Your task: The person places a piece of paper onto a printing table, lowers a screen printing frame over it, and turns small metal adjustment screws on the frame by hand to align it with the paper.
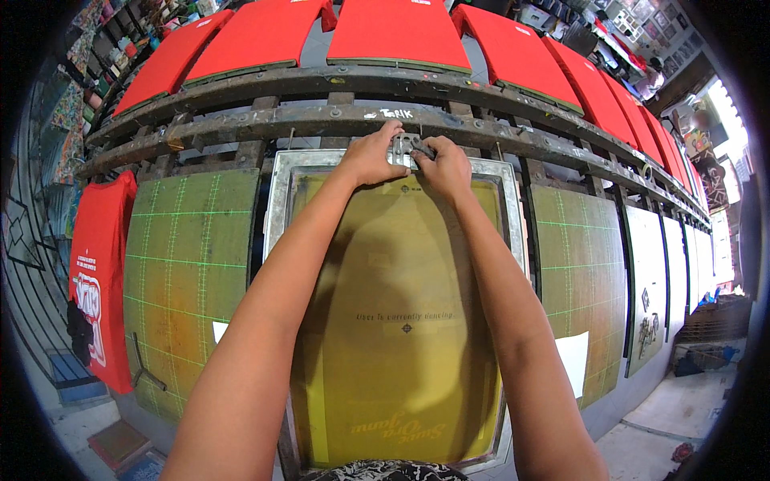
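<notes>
In front of me lies a screen printing frame (513,232) with a metal border and yellow mesh (385,264) carrying faint lettering and registration marks. At its far edge sits a perforated metal bracket (407,145). My left hand (374,155) is closed about the bracket's left side, its thumb toward the near edge. On the other side my right hand (446,166) pinches a small dark metal piece (420,150) against the bracket; its exact kind is partly hidden by the fingers. Both forearms reach across the mesh and cast shadows on it.
A dark metal rail (337,116) runs behind the frame. Green boards with grid lines (192,272) (581,272) flank it. Red shirts on boards (401,36) line the far side; another red shirt (104,272) is at left. White sheet (571,362) shows beside my right arm.
</notes>
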The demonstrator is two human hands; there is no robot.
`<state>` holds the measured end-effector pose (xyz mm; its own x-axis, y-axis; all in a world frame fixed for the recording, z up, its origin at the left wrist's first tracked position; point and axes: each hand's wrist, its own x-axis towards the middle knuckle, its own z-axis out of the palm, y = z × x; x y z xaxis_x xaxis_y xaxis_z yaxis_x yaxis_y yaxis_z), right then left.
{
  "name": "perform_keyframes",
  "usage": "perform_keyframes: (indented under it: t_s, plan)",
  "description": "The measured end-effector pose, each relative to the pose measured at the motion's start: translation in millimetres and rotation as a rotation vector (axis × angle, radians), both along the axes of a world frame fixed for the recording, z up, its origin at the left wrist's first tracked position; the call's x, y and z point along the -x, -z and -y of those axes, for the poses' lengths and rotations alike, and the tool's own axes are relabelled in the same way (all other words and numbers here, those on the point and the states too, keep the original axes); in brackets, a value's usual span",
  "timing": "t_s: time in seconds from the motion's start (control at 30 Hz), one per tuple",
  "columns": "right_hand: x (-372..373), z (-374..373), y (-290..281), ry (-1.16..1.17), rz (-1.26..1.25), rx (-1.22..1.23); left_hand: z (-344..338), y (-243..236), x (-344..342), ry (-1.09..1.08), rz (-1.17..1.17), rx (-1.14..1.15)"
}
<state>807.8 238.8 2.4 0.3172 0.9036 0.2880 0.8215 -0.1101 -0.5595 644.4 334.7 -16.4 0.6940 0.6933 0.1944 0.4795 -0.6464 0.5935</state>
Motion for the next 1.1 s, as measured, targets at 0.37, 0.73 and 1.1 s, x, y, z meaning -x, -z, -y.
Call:
perform_keyframes:
  t_s: [0.37, 0.73, 1.1]
  plan:
    - [4.1, -0.6, -5.7, 0.04, -0.002, 0.09, 2.0, -3.5, 1.5, 0.015, 0.023, 0.021]
    - [1.7, -0.6, -0.5, 0.004, 0.025, 0.031, 1.1, -2.1, 1.3, 0.02, 0.033, 0.024]
    - [9.0, -18.3, -3.0, -0.245, 0.167, 0.028, 0.4, -2.0, -0.9, -0.009, 0.019, 0.041]
